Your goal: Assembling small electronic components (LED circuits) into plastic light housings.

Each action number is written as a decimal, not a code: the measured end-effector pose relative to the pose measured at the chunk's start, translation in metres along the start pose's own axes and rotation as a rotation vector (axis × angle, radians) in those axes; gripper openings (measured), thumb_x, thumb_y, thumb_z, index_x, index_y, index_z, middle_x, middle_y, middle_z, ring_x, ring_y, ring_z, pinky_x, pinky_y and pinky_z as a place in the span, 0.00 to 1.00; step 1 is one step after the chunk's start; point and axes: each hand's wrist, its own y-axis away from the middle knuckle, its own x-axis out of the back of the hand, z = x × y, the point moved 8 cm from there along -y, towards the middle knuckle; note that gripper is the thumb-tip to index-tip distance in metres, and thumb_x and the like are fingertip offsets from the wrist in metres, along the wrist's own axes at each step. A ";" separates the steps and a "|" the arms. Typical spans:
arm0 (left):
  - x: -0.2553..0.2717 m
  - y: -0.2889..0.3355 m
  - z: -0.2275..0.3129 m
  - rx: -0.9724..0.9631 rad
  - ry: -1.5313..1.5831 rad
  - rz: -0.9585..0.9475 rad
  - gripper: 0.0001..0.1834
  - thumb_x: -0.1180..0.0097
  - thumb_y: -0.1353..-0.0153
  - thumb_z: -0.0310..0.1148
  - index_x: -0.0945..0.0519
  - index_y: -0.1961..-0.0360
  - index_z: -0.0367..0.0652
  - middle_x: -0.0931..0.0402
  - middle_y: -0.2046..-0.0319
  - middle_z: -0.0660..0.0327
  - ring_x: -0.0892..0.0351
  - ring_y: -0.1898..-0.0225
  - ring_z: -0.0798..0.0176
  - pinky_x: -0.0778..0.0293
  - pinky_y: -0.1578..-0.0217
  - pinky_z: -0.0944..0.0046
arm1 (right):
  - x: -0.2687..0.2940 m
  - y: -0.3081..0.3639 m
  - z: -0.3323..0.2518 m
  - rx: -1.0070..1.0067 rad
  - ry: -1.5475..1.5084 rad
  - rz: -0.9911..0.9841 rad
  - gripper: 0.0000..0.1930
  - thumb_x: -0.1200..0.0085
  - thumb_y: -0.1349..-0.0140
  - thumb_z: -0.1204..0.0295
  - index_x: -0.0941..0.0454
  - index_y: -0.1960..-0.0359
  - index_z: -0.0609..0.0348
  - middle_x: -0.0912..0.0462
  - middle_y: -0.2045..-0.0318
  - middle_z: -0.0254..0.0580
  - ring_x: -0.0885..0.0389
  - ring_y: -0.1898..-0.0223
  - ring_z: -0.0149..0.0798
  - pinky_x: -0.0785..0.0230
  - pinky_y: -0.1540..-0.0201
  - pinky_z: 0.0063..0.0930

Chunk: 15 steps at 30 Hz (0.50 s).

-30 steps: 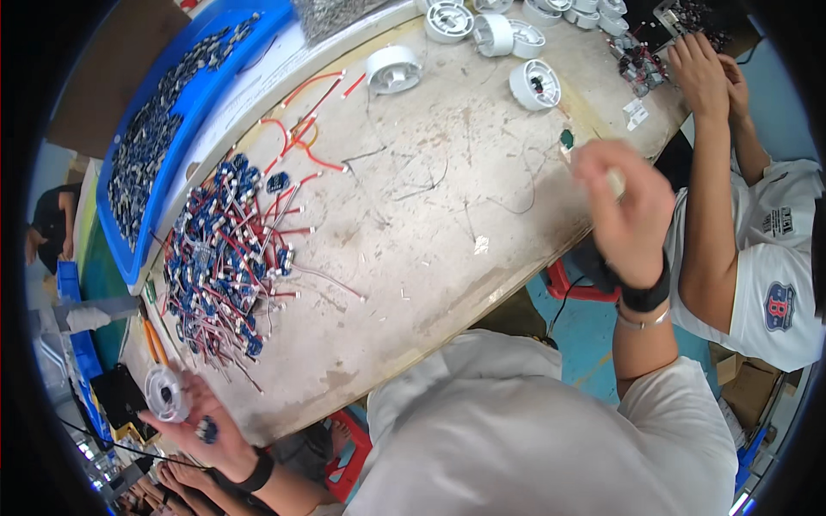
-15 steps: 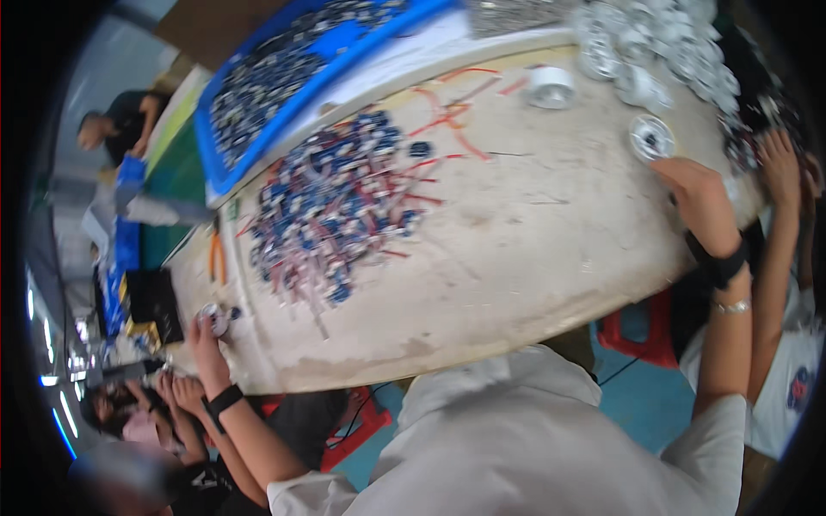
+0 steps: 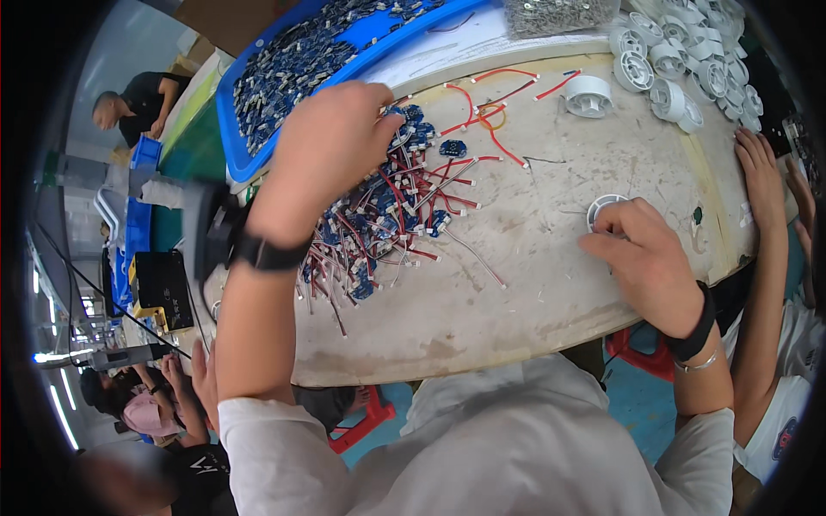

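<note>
My left hand (image 3: 331,150) reaches over a pile of small blue circuit boards (image 3: 366,219) with red, white and black wires. Its thumb and index finger are apart at the pile's far edge; the other fingers are hidden. My right hand (image 3: 641,258) grips a round white plastic wheel-like part (image 3: 607,203) just above or on the table, right of the pile. A single blue board (image 3: 453,149) lies beside the pile. Nearby are loose red wires (image 3: 490,129). A similar white part (image 3: 588,96) sits alone farther back.
A blue tray (image 3: 231,129) full of boards stands behind the pile. A clear bag of metal screws or pins (image 3: 559,15) lies at the back, with many white parts (image 3: 680,64) heaped at back right. A co-worker's arm (image 3: 766,206) rests at the right edge; other people are at left.
My left hand has moved from a white round part at the table's left edge to the board pile. My right hand has brought a white part nearer and leftward. The view has shifted.
</note>
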 end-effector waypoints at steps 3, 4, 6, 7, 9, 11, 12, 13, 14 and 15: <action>-0.048 -0.026 -0.024 0.084 -0.169 -0.202 0.12 0.45 0.51 0.34 0.24 0.69 0.35 0.24 0.71 0.50 0.25 0.67 0.49 0.30 0.67 0.57 | -0.002 0.002 -0.002 0.054 0.007 0.018 0.12 0.51 0.62 0.80 0.25 0.70 0.61 0.27 0.71 0.38 0.30 0.70 0.39 0.35 0.67 0.26; -0.063 -0.029 -0.032 0.057 -0.109 -0.241 0.13 0.45 0.52 0.36 0.23 0.70 0.36 0.24 0.72 0.49 0.25 0.68 0.49 0.29 0.68 0.57 | -0.005 0.004 -0.004 0.109 0.012 -0.014 0.14 0.50 0.62 0.80 0.25 0.69 0.60 0.26 0.71 0.38 0.30 0.71 0.39 0.35 0.67 0.26; -0.070 -0.030 -0.039 0.031 0.083 -0.276 0.14 0.44 0.52 0.38 0.23 0.72 0.36 0.24 0.74 0.50 0.24 0.72 0.50 0.29 0.70 0.57 | -0.003 0.005 0.001 0.048 -0.014 -0.024 0.13 0.49 0.61 0.80 0.26 0.69 0.59 0.26 0.72 0.38 0.29 0.73 0.39 0.34 0.70 0.26; -0.069 -0.032 -0.036 0.016 0.083 -0.284 0.14 0.44 0.52 0.38 0.23 0.72 0.36 0.24 0.74 0.50 0.24 0.72 0.50 0.29 0.70 0.57 | -0.005 0.007 0.007 -0.012 -0.036 -0.043 0.12 0.48 0.59 0.80 0.26 0.68 0.58 0.25 0.74 0.39 0.28 0.75 0.39 0.34 0.72 0.26; -0.058 -0.028 -0.039 0.125 0.271 -0.200 0.12 0.43 0.51 0.33 0.24 0.70 0.35 0.26 0.79 0.56 0.28 0.77 0.65 0.33 0.74 0.67 | -0.004 0.006 0.018 -0.107 -0.156 -0.019 0.11 0.47 0.57 0.78 0.27 0.68 0.57 0.25 0.76 0.39 0.27 0.77 0.40 0.34 0.75 0.27; -0.056 -0.021 -0.041 0.177 0.426 -0.211 0.09 0.44 0.48 0.31 0.24 0.71 0.34 0.27 0.80 0.62 0.31 0.77 0.73 0.35 0.75 0.72 | -0.002 0.005 0.028 -0.197 -0.271 0.011 0.10 0.45 0.55 0.77 0.27 0.68 0.56 0.25 0.79 0.40 0.26 0.79 0.41 0.35 0.77 0.27; -0.053 -0.018 -0.041 0.173 0.552 -0.190 0.08 0.46 0.46 0.30 0.24 0.71 0.35 0.27 0.79 0.64 0.31 0.76 0.74 0.35 0.74 0.73 | -0.003 0.005 0.031 -0.229 -0.307 -0.022 0.08 0.44 0.53 0.76 0.27 0.70 0.56 0.25 0.81 0.40 0.26 0.81 0.41 0.35 0.78 0.27; -0.049 -0.014 -0.045 0.178 0.676 -0.165 0.07 0.47 0.45 0.29 0.24 0.71 0.36 0.27 0.78 0.66 0.31 0.76 0.74 0.35 0.74 0.74 | -0.005 0.005 0.033 -0.252 -0.345 -0.059 0.06 0.44 0.52 0.74 0.27 0.72 0.56 0.25 0.83 0.40 0.25 0.82 0.41 0.35 0.79 0.27; -0.046 -0.010 -0.052 0.202 0.852 -0.125 0.05 0.48 0.44 0.28 0.24 0.70 0.36 0.27 0.76 0.68 0.30 0.74 0.76 0.35 0.71 0.76 | -0.004 0.005 0.035 -0.252 -0.344 -0.056 0.06 0.44 0.52 0.74 0.27 0.72 0.56 0.25 0.83 0.40 0.25 0.82 0.41 0.35 0.79 0.27; -0.040 -0.006 -0.055 0.199 0.852 -0.125 0.05 0.48 0.44 0.28 0.24 0.70 0.36 0.27 0.76 0.68 0.30 0.74 0.76 0.35 0.71 0.76 | -0.004 0.006 0.039 -0.295 -0.391 -0.050 0.06 0.43 0.53 0.74 0.27 0.74 0.57 0.25 0.84 0.40 0.26 0.82 0.41 0.35 0.79 0.25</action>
